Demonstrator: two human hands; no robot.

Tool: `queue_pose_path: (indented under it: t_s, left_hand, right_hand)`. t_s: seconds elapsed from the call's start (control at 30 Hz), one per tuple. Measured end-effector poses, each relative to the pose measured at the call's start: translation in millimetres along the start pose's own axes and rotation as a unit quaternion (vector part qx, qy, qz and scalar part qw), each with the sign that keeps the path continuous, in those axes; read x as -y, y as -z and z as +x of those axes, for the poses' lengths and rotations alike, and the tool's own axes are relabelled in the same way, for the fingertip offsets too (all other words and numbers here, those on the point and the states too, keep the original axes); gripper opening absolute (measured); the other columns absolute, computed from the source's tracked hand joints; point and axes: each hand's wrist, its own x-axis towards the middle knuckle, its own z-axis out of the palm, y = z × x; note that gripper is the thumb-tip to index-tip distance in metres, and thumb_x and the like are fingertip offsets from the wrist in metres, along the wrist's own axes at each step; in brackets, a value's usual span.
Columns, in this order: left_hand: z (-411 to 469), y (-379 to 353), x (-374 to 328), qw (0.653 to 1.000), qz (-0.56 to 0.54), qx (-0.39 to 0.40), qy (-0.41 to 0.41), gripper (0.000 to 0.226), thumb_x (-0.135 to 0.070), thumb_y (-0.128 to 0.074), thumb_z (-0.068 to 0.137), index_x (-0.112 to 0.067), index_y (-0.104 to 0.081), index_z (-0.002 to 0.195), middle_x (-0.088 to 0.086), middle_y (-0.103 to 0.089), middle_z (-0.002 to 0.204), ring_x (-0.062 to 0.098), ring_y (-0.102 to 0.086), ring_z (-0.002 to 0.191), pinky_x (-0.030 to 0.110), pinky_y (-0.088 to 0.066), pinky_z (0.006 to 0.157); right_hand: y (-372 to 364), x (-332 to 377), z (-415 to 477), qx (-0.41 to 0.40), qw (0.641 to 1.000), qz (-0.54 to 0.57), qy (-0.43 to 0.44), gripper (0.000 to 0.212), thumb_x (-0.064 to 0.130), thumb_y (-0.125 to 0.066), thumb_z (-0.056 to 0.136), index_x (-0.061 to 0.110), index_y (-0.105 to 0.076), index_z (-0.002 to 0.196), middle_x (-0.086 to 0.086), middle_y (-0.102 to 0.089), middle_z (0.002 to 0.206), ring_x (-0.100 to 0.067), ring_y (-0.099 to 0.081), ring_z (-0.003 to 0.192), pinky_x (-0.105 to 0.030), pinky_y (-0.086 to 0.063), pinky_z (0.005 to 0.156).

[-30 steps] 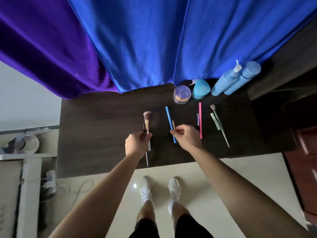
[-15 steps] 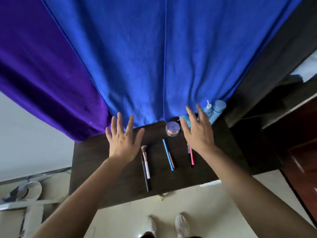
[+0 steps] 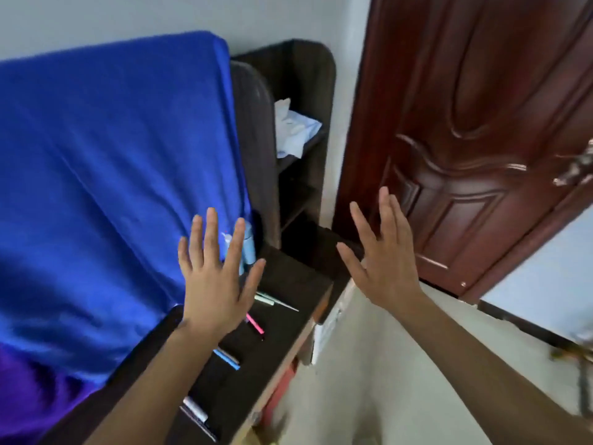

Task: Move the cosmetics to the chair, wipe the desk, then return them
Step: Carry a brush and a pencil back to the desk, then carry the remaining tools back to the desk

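Both my hands are raised with fingers spread, holding nothing. My left hand (image 3: 215, 277) hovers above the dark desk (image 3: 288, 284) and partly hides the light blue bottles (image 3: 248, 248) at its back. On the desk lie a green brush (image 3: 276, 301), a pink pencil (image 3: 255, 324), a blue pencil (image 3: 226, 359) and a white-handled brush (image 3: 195, 409). My right hand (image 3: 383, 258) is in the air past the desk's right end, in front of the door.
A blue cloth (image 3: 112, 175) drapes over the back of the desk, purple cloth (image 3: 29, 387) below it at left. A dark shelf unit (image 3: 308, 130) holds a white-blue packet (image 3: 295, 130). A dark red door (image 3: 475, 139) stands at right. Pale floor (image 3: 385, 380) lies below.
The view has swung to the right, toward the door. Both hands let go of the brushes and pencils a second ago, rose with fingers spread and stay empty.
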Motion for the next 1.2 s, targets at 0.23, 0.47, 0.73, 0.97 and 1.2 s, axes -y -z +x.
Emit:
queue_pose_path:
  t_s: [0.23,0.47,0.73,0.97,1.2]
  left_hand:
    - [32.3,-37.8,-215.8,0.968,-0.143,0.037,-0.203,0.067,-0.053,-0.039,0.098,-0.013,-0.036,0.153,0.025,-0.017,0.161,0.043,-0.013,0.149,0.065,-0.023,0.113]
    - [3.6,-62.8,-467.8,0.909,-0.233,0.065,-0.338,0.070,-0.054,-0.038,0.098,-0.021,-0.021,0.158,0.014,0.001,0.166,0.035,0.002,0.153,0.062,-0.014,0.118]
    - [-42.9,-76.4,-716.1,0.862,-0.268,0.147,-0.405,0.070,-0.061,-0.027,0.099,-0.026,-0.015,0.159,0.010,0.007,0.166,0.029,0.008,0.153,0.061,-0.018,0.118]
    - [-22.8,-127.1,-820.8,0.850,-0.293,0.177,-0.400,0.071,-0.060,-0.029,0.098,-0.025,-0.014,0.158,0.011,0.005,0.166,0.029,0.005,0.153,0.059,-0.017,0.119]
    - [28.6,-220.7,-937.6,0.832,-0.323,0.213,-0.397,0.074,-0.067,-0.020,0.094,-0.029,-0.013,0.157,0.006,0.007,0.166,0.025,0.006,0.153,0.060,-0.016,0.119]
  right_hand:
    - [150.2,-146.5,-122.5,-0.044,0.975,-0.135,-0.169,0.067,0.050,-0.051,0.100,0.018,-0.033,0.156,-0.019,-0.011,0.166,-0.037,-0.013,0.153,-0.057,-0.027,0.117]
    - [280.8,-279.9,-266.0,-0.050,0.917,-0.230,-0.322,0.069,0.055,-0.045,0.100,0.024,-0.026,0.158,-0.015,-0.007,0.167,-0.035,-0.008,0.154,-0.058,-0.025,0.118]
    - [403.8,-422.9,-385.7,0.000,0.854,-0.270,-0.444,0.067,0.059,-0.034,0.101,0.029,-0.020,0.158,-0.013,-0.008,0.167,-0.034,-0.012,0.153,-0.053,-0.020,0.120]
    - [422.0,-541.6,-412.4,0.058,0.825,-0.277,-0.489,0.069,0.061,-0.029,0.102,0.031,-0.008,0.161,-0.010,-0.004,0.167,-0.031,-0.008,0.154,-0.047,-0.010,0.120]
    - [396.1,-677.0,-408.4,0.101,0.806,-0.283,-0.510,0.066,0.062,-0.024,0.103,0.033,-0.008,0.160,-0.010,-0.008,0.168,-0.030,-0.010,0.154,-0.049,-0.011,0.120]
